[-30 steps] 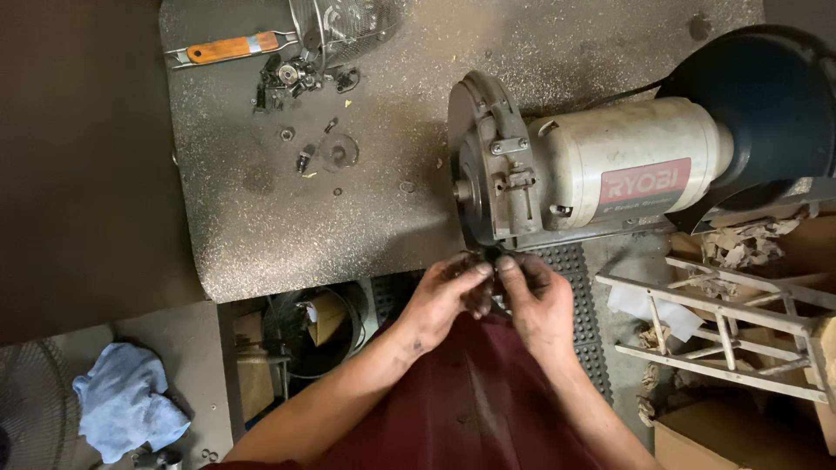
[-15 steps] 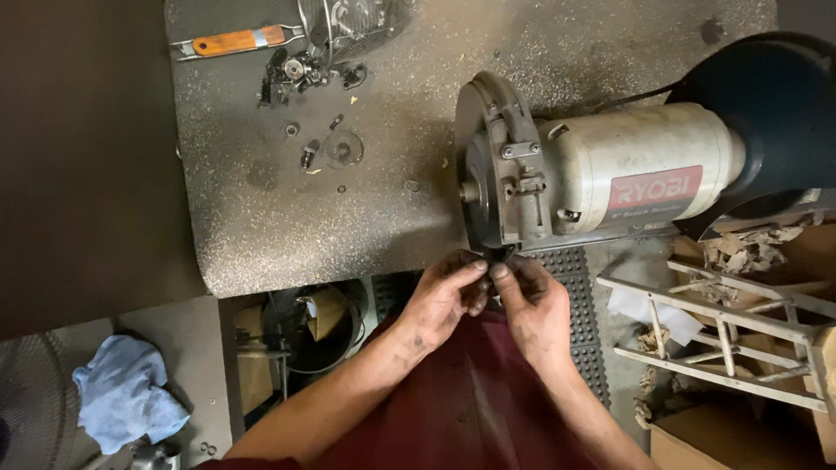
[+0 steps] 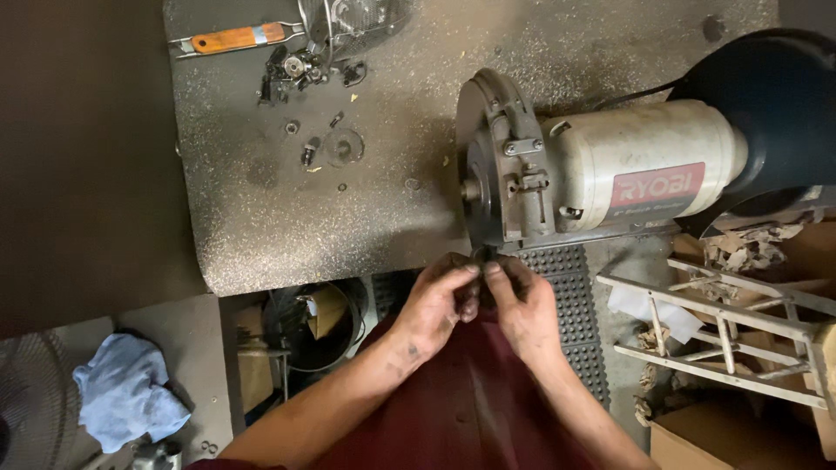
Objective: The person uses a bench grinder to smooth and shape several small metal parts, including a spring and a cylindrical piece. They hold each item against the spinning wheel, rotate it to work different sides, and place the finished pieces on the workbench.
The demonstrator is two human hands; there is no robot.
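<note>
My left hand [image 3: 440,302] and my right hand [image 3: 521,306] meet at the front edge of the speckled workbench [image 3: 261,218], just below the bench grinder [image 3: 601,170]. Between the fingertips of both hands sits a small dark metal part [image 3: 482,257], mostly hidden by the fingers. The grinder lies across the bench with its grey end housing and bare shaft facing left, its cream motor body in the middle and a black wheel guard [image 3: 766,104] at the right.
An orange-handled tool [image 3: 235,38], loose nuts, washers and small dark parts [image 3: 300,70] lie at the bench's back left. A black rubber mat [image 3: 570,305], a bucket [image 3: 318,326], a blue rag [image 3: 126,392] and a pale metal frame [image 3: 723,322] are on the floor.
My view has shifted slightly, so the bench and grinder sit a little to the right. Both hands stay together on the small part below the grinder, fingers working slightly.
</note>
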